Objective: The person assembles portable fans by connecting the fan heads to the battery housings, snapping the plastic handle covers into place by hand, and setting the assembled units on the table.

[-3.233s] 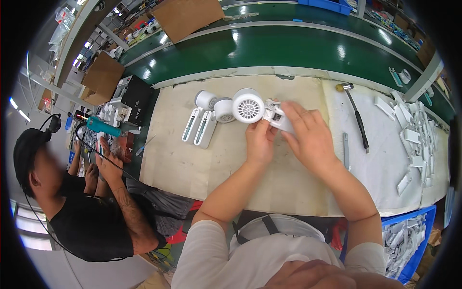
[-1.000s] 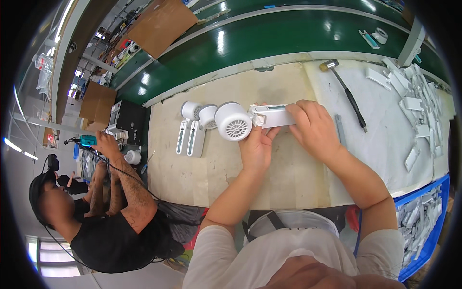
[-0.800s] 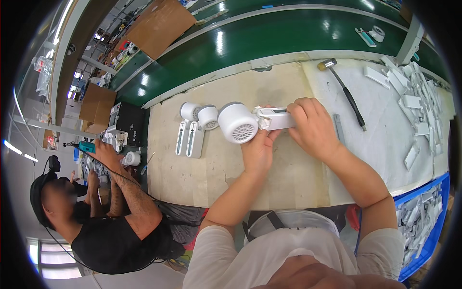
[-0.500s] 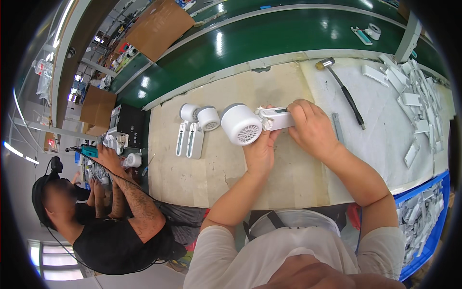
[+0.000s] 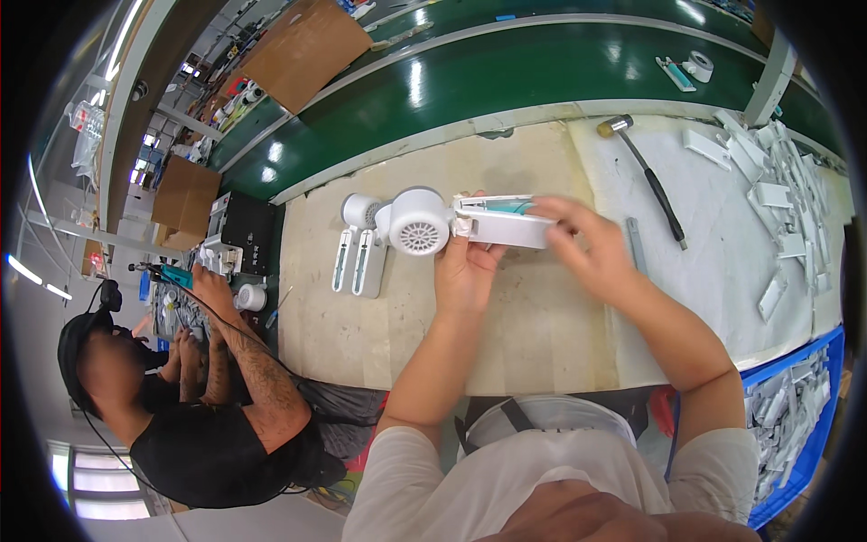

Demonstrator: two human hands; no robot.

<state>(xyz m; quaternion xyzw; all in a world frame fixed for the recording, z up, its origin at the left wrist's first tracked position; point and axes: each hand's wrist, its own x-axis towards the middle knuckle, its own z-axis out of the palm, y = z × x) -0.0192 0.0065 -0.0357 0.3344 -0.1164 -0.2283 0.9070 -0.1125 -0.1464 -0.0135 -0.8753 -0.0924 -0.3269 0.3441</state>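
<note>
One white grille-headed appliance (image 5: 419,231) is gripped by the left hand (image 5: 465,271); its handle (image 5: 513,228) ends at the loosely parted right hand (image 5: 591,251). Apparent handle adjustment calls for steady left-hand support.

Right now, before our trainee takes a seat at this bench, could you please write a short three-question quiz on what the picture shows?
1. Multiple choice: which hand is nearer the round head of the held white device? A) right hand; B) left hand.
2. True or false: the hammer lies to the right of that device.
3. Fill in: the bin at the lower right is ____ in colour.

Key: 1. B; 2. True; 3. Blue.
</note>
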